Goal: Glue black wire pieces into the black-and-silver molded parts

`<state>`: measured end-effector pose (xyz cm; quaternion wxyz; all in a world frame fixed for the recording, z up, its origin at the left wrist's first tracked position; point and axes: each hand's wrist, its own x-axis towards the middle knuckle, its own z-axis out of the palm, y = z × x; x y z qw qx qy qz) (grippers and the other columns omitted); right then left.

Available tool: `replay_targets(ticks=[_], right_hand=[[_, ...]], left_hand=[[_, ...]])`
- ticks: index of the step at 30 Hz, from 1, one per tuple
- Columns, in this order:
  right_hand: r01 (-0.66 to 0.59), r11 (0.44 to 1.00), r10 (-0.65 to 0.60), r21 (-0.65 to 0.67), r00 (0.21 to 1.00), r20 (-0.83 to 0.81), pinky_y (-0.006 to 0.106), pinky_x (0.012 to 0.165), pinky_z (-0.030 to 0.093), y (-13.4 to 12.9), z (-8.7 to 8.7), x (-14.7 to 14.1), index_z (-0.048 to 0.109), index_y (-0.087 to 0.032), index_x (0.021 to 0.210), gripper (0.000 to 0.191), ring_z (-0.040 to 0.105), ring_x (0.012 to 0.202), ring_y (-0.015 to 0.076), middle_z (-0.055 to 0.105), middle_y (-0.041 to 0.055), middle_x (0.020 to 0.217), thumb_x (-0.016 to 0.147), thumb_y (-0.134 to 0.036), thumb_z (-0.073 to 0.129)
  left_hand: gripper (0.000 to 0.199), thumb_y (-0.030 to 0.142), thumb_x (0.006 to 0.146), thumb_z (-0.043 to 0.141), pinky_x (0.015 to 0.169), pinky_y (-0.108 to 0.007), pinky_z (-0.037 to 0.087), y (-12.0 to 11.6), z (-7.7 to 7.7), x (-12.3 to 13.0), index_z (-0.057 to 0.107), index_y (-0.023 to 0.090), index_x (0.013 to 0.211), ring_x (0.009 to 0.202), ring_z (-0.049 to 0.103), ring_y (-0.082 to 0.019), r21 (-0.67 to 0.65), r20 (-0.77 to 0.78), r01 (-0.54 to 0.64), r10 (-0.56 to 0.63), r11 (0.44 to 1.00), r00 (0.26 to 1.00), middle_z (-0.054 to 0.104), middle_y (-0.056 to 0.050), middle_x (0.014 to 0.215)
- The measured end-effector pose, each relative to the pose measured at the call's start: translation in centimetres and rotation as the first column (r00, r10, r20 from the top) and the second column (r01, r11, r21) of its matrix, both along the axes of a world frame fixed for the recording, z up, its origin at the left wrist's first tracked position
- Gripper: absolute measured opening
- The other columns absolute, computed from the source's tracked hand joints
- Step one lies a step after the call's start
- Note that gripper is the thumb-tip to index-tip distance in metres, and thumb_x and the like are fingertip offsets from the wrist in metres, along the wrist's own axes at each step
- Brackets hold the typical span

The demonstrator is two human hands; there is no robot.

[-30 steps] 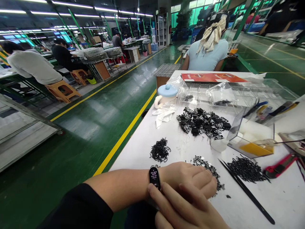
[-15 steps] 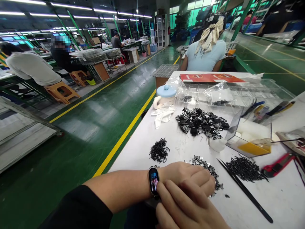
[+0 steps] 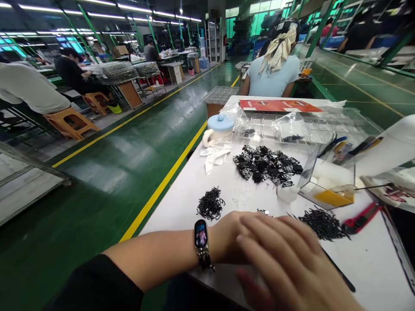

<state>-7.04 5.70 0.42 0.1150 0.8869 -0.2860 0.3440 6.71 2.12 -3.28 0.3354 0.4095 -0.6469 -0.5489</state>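
My left hand [image 3: 228,237] reaches in from the left over the white table, its fingers hidden behind the other hand. Its wrist wears a smart band [image 3: 200,234] with a lit screen and a beaded strap. My right hand [image 3: 288,263] lies across the back of the left, fingers stretched out and partly blurred, with nothing held. Just beyond them is a small pile of black curved pieces [image 3: 210,204]. Another black pile [image 3: 324,222] lies to the right. Black tweezers [image 3: 340,272] and a pile of small metal pieces [image 3: 265,212] are mostly covered by my right hand.
A heap of black-and-silver clips [image 3: 267,165] sits mid-table. Behind it are a lidded mug [image 3: 220,126], tissue [image 3: 216,158] and plastic bags [image 3: 290,126]. On the right stand a clear tool box [image 3: 327,181] and a red cutter [image 3: 363,219]. A person [image 3: 274,71] sits ahead.
My right hand has moved right, its fingers off the band's edge and onto the back of my left hand. The left wrist has turned slightly. The view has shifted a little to the right.
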Motion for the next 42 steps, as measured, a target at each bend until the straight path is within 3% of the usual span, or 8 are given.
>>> replay_targets(ticks=[2,4,6,10,19,25,28,42], right_hand=[[0.095,0.995,-0.095,0.034,0.996,-0.004,0.044,0.088,0.035,-0.4,0.3,-2.0,0.052,-0.009,0.11,0.032,0.049,0.106,0.0279,0.058,0.0167,0.113,0.08,-0.019,0.057],[0.174,0.98,-0.177,0.097,0.984,0.02,0.044,0.088,0.036,-0.7,-0.1,-3.8,0.05,-0.008,0.113,0.037,0.048,0.106,0.0281,0.057,0.0172,0.112,0.079,-0.019,0.06],[0.194,0.956,-0.21,0.22,0.976,0.055,0.042,0.088,0.037,-0.9,-1.0,-5.2,0.048,-0.009,0.115,0.038,0.049,0.105,0.0256,0.057,0.0147,0.109,0.08,-0.02,0.06],[0.12,0.914,-0.172,0.389,0.98,0.103,0.036,0.085,0.038,-1.3,-2.8,-6.2,0.047,-0.013,0.116,0.037,0.05,0.099,0.0195,0.058,0.0089,0.104,0.081,-0.02,0.06],[0.046,0.925,-0.132,0.377,0.97,0.205,0.036,0.077,0.039,-1.3,-2.8,-5.7,0.053,-0.016,0.109,0.026,0.054,0.086,0.0173,0.063,0.0065,0.094,0.084,-0.021,0.058],[0.05,0.923,-0.146,0.382,0.963,0.226,0.036,0.076,0.039,-1.2,-2.9,-5.7,0.055,-0.014,0.105,0.023,0.055,0.085,0.0175,0.063,0.0062,0.091,0.084,-0.022,0.057],[0.048,0.924,-0.14,0.38,0.966,0.217,0.036,0.076,0.038,-1.2,-3.0,-5.6,0.056,-0.013,0.104,0.022,0.053,0.084,0.0174,0.063,0.0065,0.091,0.084,-0.022,0.057],[0.082,0.942,-0.144,0.324,0.975,0.17,0.036,0.077,0.039,-1.1,-3.0,-5.3,0.057,-0.015,0.095,0.016,0.055,0.084,0.0179,0.064,0.0061,0.087,0.085,-0.028,0.056]], left_hand=[[0.014,0.019,0.06,0.069,0.075,-0.032,0.049,-1.1,0.6,-0.7,0.067,0.019,0.074,0.076,0.062,-0.021,-0.104,0.018,0.076,-0.074,0.992,0.997,0.068,-0.005,0.075],[0.018,0.014,0.062,0.064,0.069,-0.029,0.05,-1.6,1.1,-0.9,0.066,0.014,0.081,0.07,0.062,-0.017,-0.08,0.014,0.084,-0.083,0.993,0.996,0.066,-0.006,0.074],[0.022,0.012,0.063,0.065,0.061,-0.024,0.05,-1.6,1.5,-0.8,0.064,0.012,0.085,0.062,0.061,-0.013,0.122,-0.044,0.047,-0.041,0.991,0.998,0.063,-0.003,0.069],[0.022,0.012,0.063,0.071,0.059,-0.019,0.049,-2.0,1.7,-0.7,0.061,0.011,0.083,0.059,0.064,-0.01,0.512,-0.197,0.079,0.028,0.855,0.98,0.062,0.001,0.064],[0.027,0.015,0.059,0.079,0.054,-0.019,0.053,-2.9,1.6,-0.5,0.064,0.01,0.081,0.052,0.064,-0.01,0.72,-0.354,0.274,-0.002,0.637,0.935,0.066,-0.001,0.064],[0.022,0.022,0.068,0.075,0.058,-0.019,0.053,-3.2,1.6,-0.5,0.063,0.01,0.082,0.055,0.065,-0.01,0.736,-0.393,0.374,-0.093,0.564,0.915,0.069,-0.005,0.069],[0.019,0.019,0.071,0.071,0.057,-0.018,0.053,-3.2,1.4,-0.6,0.062,0.01,0.085,0.054,0.065,-0.009,0.744,-0.383,0.367,-0.094,0.559,0.919,0.069,-0.004,0.067],[0.037,0.016,0.062,0.078,0.043,-0.017,0.049,-2.7,1.7,-0.7,0.048,0.015,0.082,0.043,0.06,-0.01,0.68,-0.324,0.256,-0.032,0.687,0.945,0.06,0.005,0.051]])
